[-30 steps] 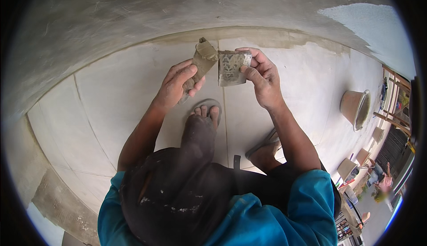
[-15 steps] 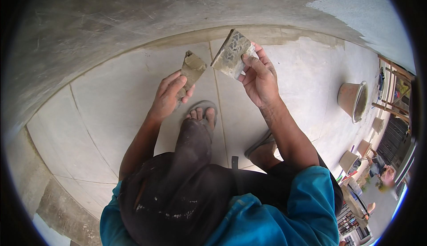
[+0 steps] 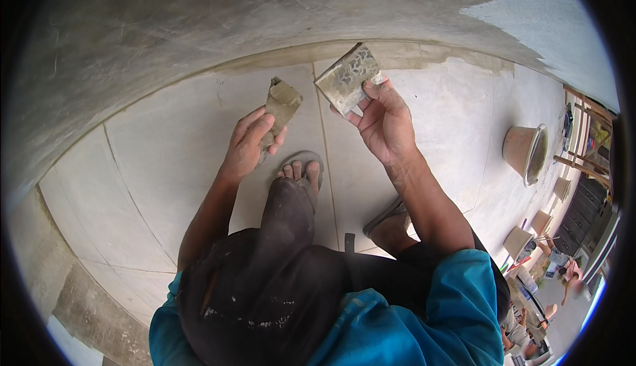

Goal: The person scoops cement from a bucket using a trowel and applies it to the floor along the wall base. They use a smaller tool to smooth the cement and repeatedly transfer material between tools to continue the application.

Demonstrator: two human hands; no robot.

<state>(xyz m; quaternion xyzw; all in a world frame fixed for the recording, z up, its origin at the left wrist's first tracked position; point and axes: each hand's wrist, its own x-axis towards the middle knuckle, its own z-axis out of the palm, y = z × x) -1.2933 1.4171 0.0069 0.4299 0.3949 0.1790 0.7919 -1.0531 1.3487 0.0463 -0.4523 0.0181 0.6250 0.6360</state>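
Note:
My left hand (image 3: 247, 141) grips a narrow flat tool (image 3: 283, 98) smeared with grey-brown mortar, a lump of it at the upper end. My right hand (image 3: 387, 124) holds a squarish flat plate (image 3: 344, 74) between thumb and fingers, its face streaked with patterned mortar residue, tilted with its upper corner near the wall-floor edge in the picture. The plate and the narrow tool are apart. Below my hands my sandalled left foot (image 3: 299, 170) rests on the pale floor panels (image 3: 159, 154).
A plastered wall (image 3: 278, 8) curves across the top, with a whitish patch (image 3: 530, 25). To the right stand a mortar bucket (image 3: 519, 151), smaller buckets (image 3: 517, 240) and a wooden frame (image 3: 586, 164). People (image 3: 571, 273) are farther off at the lower right.
My right hand has turned and raised the plate up and leftward. My left hand with the narrow tool has shifted down and left, away from where it nearly touched the plate.

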